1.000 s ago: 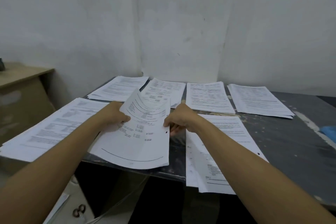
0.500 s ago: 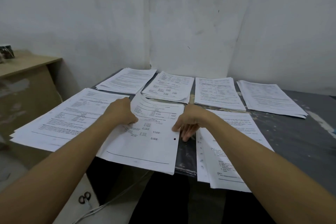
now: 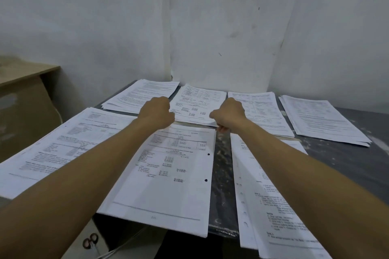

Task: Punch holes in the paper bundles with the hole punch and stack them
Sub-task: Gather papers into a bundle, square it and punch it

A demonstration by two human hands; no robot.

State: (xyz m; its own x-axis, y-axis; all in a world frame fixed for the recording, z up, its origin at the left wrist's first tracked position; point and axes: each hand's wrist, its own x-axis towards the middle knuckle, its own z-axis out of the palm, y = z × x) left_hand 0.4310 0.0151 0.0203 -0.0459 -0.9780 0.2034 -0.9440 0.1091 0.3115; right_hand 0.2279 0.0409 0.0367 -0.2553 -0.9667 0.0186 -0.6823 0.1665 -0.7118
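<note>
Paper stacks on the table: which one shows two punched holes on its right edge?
The near centre stack, lying between the forearms; two dark holes mark its right edge.

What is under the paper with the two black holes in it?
The punched sheet tops a stack of more white pages, which shows along its left edge, on the dark table. Its near end overhangs the table's edge. The lower pages' print is covered.

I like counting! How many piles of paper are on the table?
7: four along the back, three in front at left, middle, right. More may be hidden.
</note>
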